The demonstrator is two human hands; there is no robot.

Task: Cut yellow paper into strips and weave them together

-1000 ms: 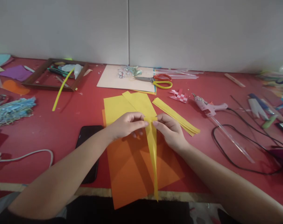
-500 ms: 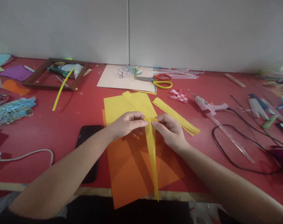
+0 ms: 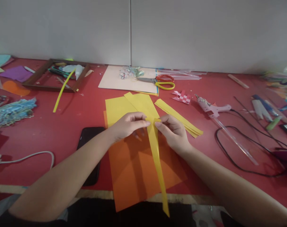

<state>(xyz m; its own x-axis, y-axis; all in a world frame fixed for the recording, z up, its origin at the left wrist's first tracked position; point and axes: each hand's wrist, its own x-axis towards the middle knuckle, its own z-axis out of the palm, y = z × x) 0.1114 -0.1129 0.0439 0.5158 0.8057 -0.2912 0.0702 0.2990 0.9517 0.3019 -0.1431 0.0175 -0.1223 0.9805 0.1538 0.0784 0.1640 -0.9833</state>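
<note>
Between my two hands hangs a long yellow paper strip (image 3: 155,151), its lower end reaching past the table's front edge. My left hand (image 3: 131,125) pinches the strip's top at its left side. At the right side of that top end, my right hand (image 3: 173,130) pinches it with thumb and finger. Below lie orange paper sheets (image 3: 124,170), with a yellow sheet (image 3: 115,108) over their far part. Several more yellow paper strips (image 3: 178,116) lie in a bundle just beyond my right hand.
A black phone (image 3: 91,135) lies partly under my left forearm. Scissors (image 3: 157,81) rest on pale sheets (image 3: 110,80) at the back. A pink glue gun (image 3: 212,108) with a looping cord and a small pink woven paper piece (image 3: 182,97) are on the right. A brown frame (image 3: 37,75) holds supplies.
The strip's lower end has swung slightly right and toward me. Both hands keep their pinch at its top, almost in the same place.
</note>
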